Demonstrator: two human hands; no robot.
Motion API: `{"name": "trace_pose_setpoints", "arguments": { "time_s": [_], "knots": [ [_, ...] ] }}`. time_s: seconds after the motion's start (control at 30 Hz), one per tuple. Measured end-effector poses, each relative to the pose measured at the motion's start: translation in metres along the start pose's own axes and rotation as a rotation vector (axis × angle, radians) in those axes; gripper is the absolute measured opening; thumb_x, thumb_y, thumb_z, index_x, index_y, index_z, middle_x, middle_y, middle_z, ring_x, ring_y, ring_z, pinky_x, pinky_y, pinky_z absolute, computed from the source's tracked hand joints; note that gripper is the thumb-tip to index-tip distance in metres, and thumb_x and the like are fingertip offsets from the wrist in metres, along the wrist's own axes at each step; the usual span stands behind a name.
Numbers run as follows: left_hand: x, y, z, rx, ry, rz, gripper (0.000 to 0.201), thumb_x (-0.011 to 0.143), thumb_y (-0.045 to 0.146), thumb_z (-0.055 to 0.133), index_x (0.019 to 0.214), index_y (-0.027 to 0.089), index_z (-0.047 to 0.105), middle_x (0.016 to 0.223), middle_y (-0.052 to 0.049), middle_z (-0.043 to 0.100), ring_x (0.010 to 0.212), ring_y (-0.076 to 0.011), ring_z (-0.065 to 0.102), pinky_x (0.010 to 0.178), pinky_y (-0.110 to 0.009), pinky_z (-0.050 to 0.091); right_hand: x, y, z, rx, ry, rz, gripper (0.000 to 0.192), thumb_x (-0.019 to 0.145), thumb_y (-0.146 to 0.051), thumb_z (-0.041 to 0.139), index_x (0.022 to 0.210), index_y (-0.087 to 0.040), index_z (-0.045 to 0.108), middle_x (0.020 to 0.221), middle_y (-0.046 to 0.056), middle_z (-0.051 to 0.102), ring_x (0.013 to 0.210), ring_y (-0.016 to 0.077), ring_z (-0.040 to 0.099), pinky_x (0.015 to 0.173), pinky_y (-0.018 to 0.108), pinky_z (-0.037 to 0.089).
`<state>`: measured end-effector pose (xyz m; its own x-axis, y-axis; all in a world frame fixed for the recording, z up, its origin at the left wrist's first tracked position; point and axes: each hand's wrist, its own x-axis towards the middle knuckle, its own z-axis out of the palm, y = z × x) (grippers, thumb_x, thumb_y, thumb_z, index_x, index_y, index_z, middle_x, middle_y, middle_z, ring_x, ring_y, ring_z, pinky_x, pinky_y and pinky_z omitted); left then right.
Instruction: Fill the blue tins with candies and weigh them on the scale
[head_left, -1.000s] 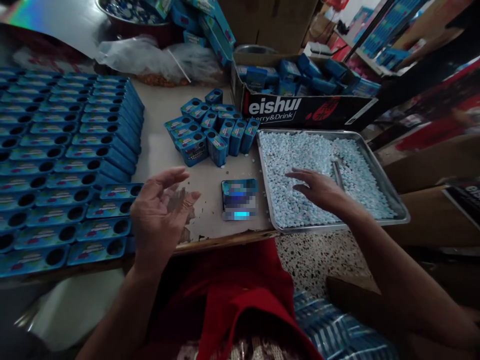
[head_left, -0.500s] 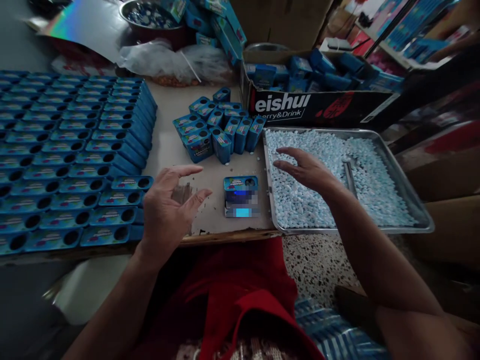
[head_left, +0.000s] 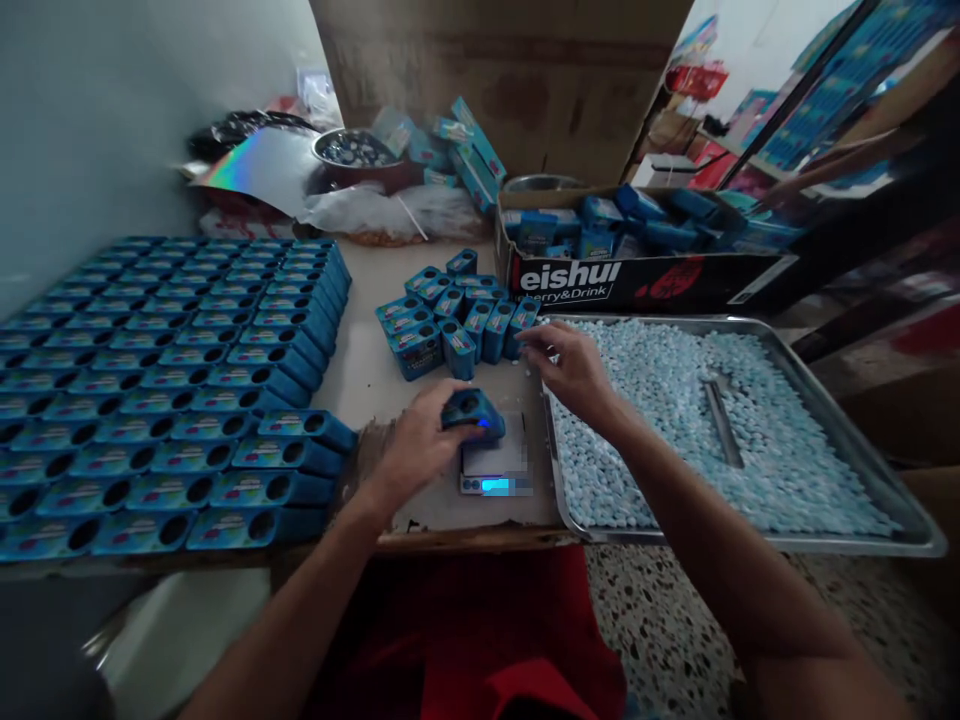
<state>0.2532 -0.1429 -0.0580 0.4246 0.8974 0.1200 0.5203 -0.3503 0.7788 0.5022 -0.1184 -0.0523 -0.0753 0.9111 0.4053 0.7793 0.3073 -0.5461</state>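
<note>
My left hand (head_left: 424, 440) is closed around a small blue candy box (head_left: 474, 415) with a round hole in its top. It holds the box tilted over a small digital scale (head_left: 491, 462) with a lit blue display. My right hand (head_left: 570, 370) hovers over the left rim of a metal tray (head_left: 556, 480) filled with pale blue and white pellets (head_left: 637, 400). Its fingers are bent and a little apart, with nothing visible between them. Just left of its fingertips stands a loose cluster of upright blue boxes (head_left: 416, 350).
Rows of blue boxes (head_left: 172, 400) with round holes cover the table's left side. A metal scoop-like strip (head_left: 722, 425) lies on the pellets. Behind stand a black carton (head_left: 637, 280) of blue boxes, a plastic bag (head_left: 405, 212) and a bowl (head_left: 360, 160). Another person's arm (head_left: 862, 150) shows at upper right.
My left hand has moved right and taken hold of the box that lay on the scale, lifting and tilting it. My right hand has shifted left toward the tray's edge. The view has tilted up.
</note>
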Motion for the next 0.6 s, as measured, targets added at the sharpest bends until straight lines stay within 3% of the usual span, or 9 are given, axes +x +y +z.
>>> {"name": "trace_pose_setpoints", "arguments": {
  "time_s": [0.1,0.17,0.3,0.4,0.5,0.6],
  "knots": [
    [-0.002,-0.010,-0.039,-0.079,0.051,-0.095,0.044,0.079,0.036,0.081,0.119,0.026,0.068,0.104,-0.003,0.076,0.096,-0.0266,0.072,0.095,-0.043,0.058,0.023,-0.016,0.012,-0.081,-0.094,-0.097,0.032,0.100,-0.017,0.048,0.116,-0.020,0.076,0.110,0.010,0.070,0.096,0.0232,0.065,0.085,0.033,0.049],
    [-0.001,-0.015,-0.071,-0.001,0.101,-0.103,0.048,0.075,0.043,0.083,0.118,0.026,0.071,0.103,-0.003,0.076,0.095,-0.0280,0.072,0.093,-0.044,0.057,0.043,-0.025,0.021,-0.205,-0.171,-0.152,0.039,0.098,-0.012,0.046,0.123,-0.022,0.074,0.116,0.011,0.067,0.100,0.0244,0.063,0.083,0.034,0.047],
    [0.011,-0.037,-0.129,0.282,0.179,-0.075,0.051,0.071,0.049,0.083,0.115,0.026,0.075,0.102,-0.008,0.077,0.091,-0.0312,0.071,0.088,-0.045,0.056,0.086,-0.038,0.037,-0.500,-0.509,-0.263,0.050,0.089,-0.014,0.061,0.137,-0.027,0.067,0.123,0.014,0.061,0.106,0.0293,0.057,0.083,0.037,0.043],
    [0.018,-0.060,-0.157,0.395,0.090,-0.067,0.048,0.071,0.051,0.080,0.113,0.028,0.077,0.100,-0.008,0.077,0.088,-0.0311,0.071,0.086,-0.042,0.055,0.107,-0.043,0.045,-0.646,-0.671,-0.305,0.048,0.084,-0.011,0.066,0.130,-0.024,0.071,0.121,0.015,0.062,0.105,0.0289,0.057,0.084,0.038,0.041],
    [0.018,-0.081,-0.170,0.406,-0.076,-0.020,0.053,0.074,0.053,0.074,0.121,0.030,0.076,0.106,-0.006,0.078,0.096,-0.0291,0.071,0.095,-0.040,0.054,0.115,-0.047,0.047,-0.653,-0.639,-0.348,0.030,0.085,-0.015,0.072,0.113,-0.022,0.079,0.117,0.013,0.065,0.106,0.0290,0.058,0.086,0.039,0.038],
    [0.015,-0.098,-0.179,0.394,-0.216,0.049,0.055,0.079,0.055,0.067,0.129,0.033,0.074,0.114,-0.004,0.077,0.104,-0.0264,0.070,0.102,-0.037,0.051,0.107,-0.057,0.035,-0.584,-0.562,-0.382,0.015,0.082,-0.026,0.083,0.097,-0.022,0.082,0.113,0.010,0.068,0.110,0.0301,0.058,0.088,0.039,0.036]
  ]
}}
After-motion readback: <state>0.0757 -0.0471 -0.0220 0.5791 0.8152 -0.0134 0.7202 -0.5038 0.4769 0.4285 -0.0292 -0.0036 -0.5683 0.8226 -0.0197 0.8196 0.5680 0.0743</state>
